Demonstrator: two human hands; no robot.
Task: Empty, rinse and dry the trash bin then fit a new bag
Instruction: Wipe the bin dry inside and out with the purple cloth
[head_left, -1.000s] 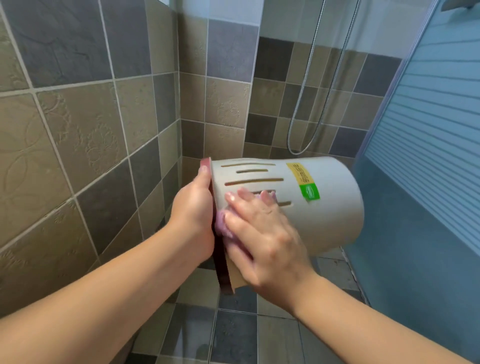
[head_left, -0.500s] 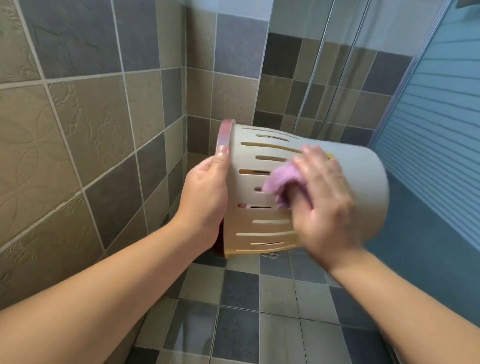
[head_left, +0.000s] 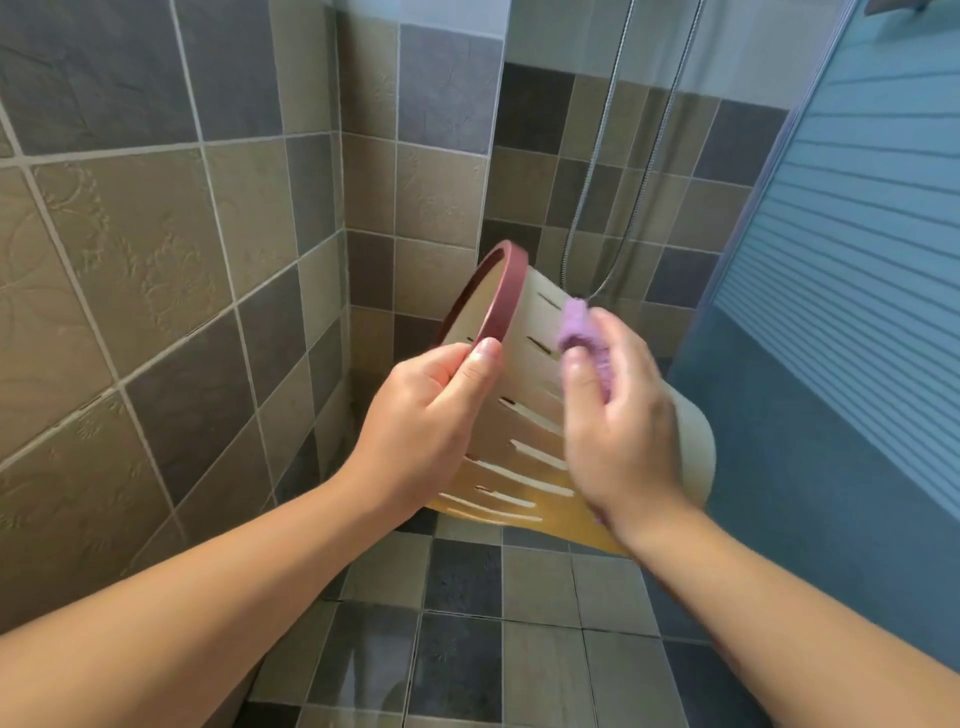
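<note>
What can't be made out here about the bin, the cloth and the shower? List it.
Head view only:
- Trash bin inside: the opening faces away to the left, so wet or dry cannot be told.
- Bin base: covered by the right hand.
- Purple cloth: motion-blurred, mostly tucked under the right hand.
- Bin rim: lower part hidden behind the left hand.
- Shower hose: cut off by the top edge; no shower head visible.

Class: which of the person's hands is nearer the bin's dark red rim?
Left. The left hand grips the dark red rim; the right hand wipes the bin's side with a purple cloth, farther along.
</note>
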